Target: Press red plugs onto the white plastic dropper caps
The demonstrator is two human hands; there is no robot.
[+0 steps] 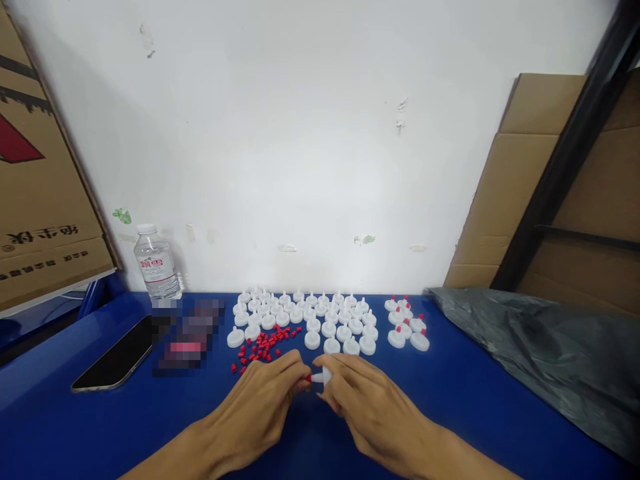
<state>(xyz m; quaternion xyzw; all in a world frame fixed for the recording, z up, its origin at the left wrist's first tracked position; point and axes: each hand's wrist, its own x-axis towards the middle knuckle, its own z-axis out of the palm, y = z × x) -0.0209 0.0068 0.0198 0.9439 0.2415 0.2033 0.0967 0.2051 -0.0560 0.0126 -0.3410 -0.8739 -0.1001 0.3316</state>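
Note:
My left hand (267,400) pinches a small red tip cap (309,378) at the end of a white nozzle cap (327,375). That nozzle cap lies sideways in the fingers of my right hand (367,400), its spout pointing left at the red piece. Just beyond my hands, loose red tip caps (265,343) are scattered on the blue table (190,427). Many white nozzle caps (313,340) stand spout-up behind them, without red tips. Off to the right, a smaller group of white caps with red tips (419,341) sits apart.
At the left lie a dark phone (115,353) and a blurred-out item (190,337). A clear water bottle (156,263) stands by the white wall (320,147). Grey plastic sheeting (540,360) covers the right side, with cardboard (520,167) behind it. A printed carton (45,167) rises at far left.

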